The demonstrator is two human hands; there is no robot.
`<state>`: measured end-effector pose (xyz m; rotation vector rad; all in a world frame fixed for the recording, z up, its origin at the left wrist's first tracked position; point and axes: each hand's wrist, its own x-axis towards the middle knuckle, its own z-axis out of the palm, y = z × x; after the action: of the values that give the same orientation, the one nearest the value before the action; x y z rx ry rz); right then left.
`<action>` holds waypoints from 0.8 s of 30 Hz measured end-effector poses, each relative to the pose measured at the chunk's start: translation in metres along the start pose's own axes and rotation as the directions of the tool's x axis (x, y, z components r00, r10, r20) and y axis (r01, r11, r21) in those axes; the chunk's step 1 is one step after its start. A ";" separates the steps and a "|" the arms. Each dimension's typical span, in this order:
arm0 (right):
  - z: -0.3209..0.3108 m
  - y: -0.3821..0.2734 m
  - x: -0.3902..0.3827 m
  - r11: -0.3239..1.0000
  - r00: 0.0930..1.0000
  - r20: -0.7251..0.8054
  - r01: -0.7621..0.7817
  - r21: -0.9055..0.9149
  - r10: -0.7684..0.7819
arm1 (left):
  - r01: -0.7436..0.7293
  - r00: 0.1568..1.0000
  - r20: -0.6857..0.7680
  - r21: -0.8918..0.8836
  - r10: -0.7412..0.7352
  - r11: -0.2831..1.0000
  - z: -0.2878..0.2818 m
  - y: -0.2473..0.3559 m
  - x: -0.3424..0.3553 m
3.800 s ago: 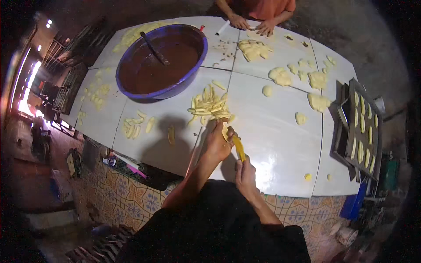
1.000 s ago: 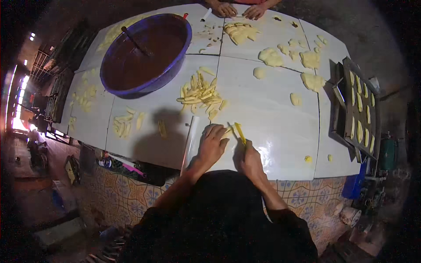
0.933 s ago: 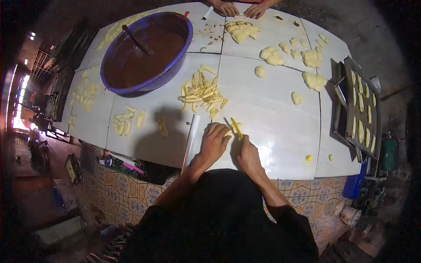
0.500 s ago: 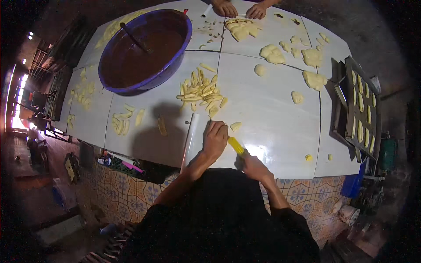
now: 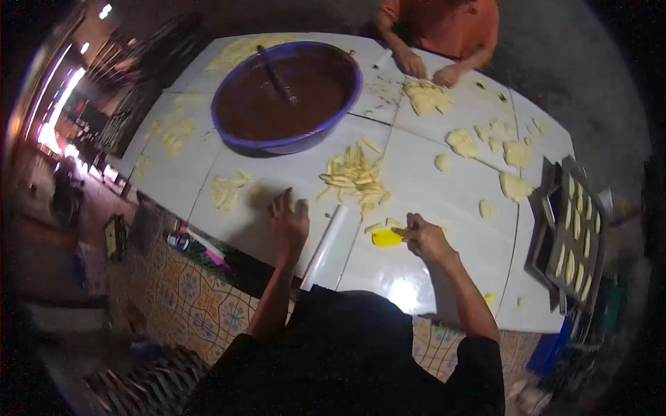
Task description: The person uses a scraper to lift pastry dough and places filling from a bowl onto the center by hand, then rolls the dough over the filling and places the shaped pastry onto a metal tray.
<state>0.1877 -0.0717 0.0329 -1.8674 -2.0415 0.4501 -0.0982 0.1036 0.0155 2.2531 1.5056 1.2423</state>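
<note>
My left hand (image 5: 289,225) is over the white tabletop (image 5: 444,208), fingers apart and holding nothing. Its fingertips are close to a dough strip (image 5: 257,193) in the shadow, and a small group of dough strips (image 5: 227,191) lies further left. In my right hand (image 5: 427,239) is a yellow scraper (image 5: 386,238), low over the table beside short dough pieces (image 5: 374,227). Between the hands lies a white rolling tube (image 5: 326,244). A heap of pale dough strips (image 5: 354,173) sits just beyond it.
A purple basin (image 5: 295,144) of brown mixture with a stick leans into the far left. Dough lumps (image 5: 461,143) lie at the far right, near trays (image 5: 581,232) of dough strips. Across the table, a co-worker's hands (image 5: 447,75) touch a dough sheet (image 5: 425,97).
My left hand has left the spot beside the scraper, moved left and opened. My right hand has shifted forward and right with the scraper. The view has tilted up, showing the co-worker's orange shirt.
</note>
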 end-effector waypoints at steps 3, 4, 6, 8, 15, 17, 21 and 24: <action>0.008 0.015 0.050 0.999 0.985 -0.171 0.020 0.043 -0.012 | -0.009 0.981 0.182 0.363 -0.061 0.932 0.004 -0.015 -0.009; 0.011 0.012 0.063 0.998 0.986 -0.159 0.056 0.037 -0.049 | 0.022 0.984 0.153 0.377 -0.086 0.926 0.002 -0.018 -0.013; 0.012 0.006 0.088 0.996 0.986 -0.168 -0.002 0.091 0.017 | -0.018 0.953 0.294 0.306 -0.076 0.952 0.002 -0.024 -0.016; 0.015 -0.006 0.092 0.971 0.983 -0.171 -0.023 0.240 0.065 | -0.029 0.945 0.312 0.383 -0.100 0.923 -0.002 -0.020 -0.016; 0.045 -0.030 0.046 0.679 0.888 -0.167 -0.194 0.708 0.428 | 0.602 0.726 0.591 -0.793 -0.353 -0.091 -0.008 0.001 -0.011; 0.044 -0.039 0.039 0.592 0.891 -0.057 -0.250 0.766 0.450 | 0.670 0.604 0.684 -0.714 -0.409 -0.204 -0.003 0.038 -0.006; 0.020 -0.045 0.075 0.360 0.902 -0.001 -0.171 0.917 0.431 | 0.710 0.451 0.836 -0.548 -0.312 -0.442 0.031 0.046 -0.016; 0.000 -0.046 0.099 0.240 0.900 0.168 -0.280 0.929 0.401 | 0.733 0.363 0.887 -0.461 -0.285 -0.501 0.015 0.070 -0.017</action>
<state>0.1387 0.0231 0.0572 -1.4006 -0.7723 1.2993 -0.0414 0.0602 0.0338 0.2055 0.7336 0.7762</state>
